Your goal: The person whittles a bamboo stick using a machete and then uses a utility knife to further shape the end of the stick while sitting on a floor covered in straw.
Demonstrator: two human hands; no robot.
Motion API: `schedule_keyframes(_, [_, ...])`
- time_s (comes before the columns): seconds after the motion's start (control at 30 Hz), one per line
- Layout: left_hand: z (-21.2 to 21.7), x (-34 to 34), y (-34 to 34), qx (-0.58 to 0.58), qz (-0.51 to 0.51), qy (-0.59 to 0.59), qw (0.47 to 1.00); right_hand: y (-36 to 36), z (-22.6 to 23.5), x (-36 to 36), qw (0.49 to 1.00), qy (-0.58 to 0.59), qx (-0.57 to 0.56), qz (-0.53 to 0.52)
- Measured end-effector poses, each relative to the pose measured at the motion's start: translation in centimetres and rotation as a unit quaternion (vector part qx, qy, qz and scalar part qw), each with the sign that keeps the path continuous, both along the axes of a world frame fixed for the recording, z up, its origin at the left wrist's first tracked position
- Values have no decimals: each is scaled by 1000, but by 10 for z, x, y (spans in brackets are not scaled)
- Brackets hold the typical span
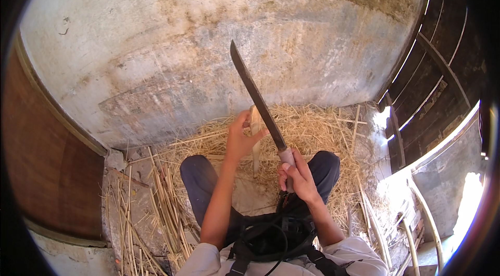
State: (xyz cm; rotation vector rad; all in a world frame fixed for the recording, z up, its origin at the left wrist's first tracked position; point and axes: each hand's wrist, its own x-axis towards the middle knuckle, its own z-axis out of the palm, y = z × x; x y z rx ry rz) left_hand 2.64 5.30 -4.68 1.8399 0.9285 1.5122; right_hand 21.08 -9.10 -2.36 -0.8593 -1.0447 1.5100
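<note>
Split strips (pixel 156 208) lie on the floor at left. Left hand (pixel 240 140), fingers closed round a pale cane strip (pixel 254 135) held upright over the knees. Right hand (pixel 297 174), fingers clenched on the knife (pixel 258 96) handle, blade against the strip's top. Straw shavings (pixel 312 130) piled ahead: splitting looks partway, this strip barely started.

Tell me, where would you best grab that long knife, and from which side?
By the pale handle at the knife's lower end, coming from below, as the right hand does. The dark blade tilts up and away, its edge against the strip that the left hand holds.
</note>
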Motion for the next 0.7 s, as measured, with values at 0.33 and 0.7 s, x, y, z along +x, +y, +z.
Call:
schedule_keyframes(0.33, [-63, 8, 15, -328, -203, -95, 917, -18, 23, -9, 904, -373, 179, -109])
schedule_keyframes(0.7, [-47, 22, -21, -256, -95, -157, 949, -22, 17, 10, 974, -218, 58, -12])
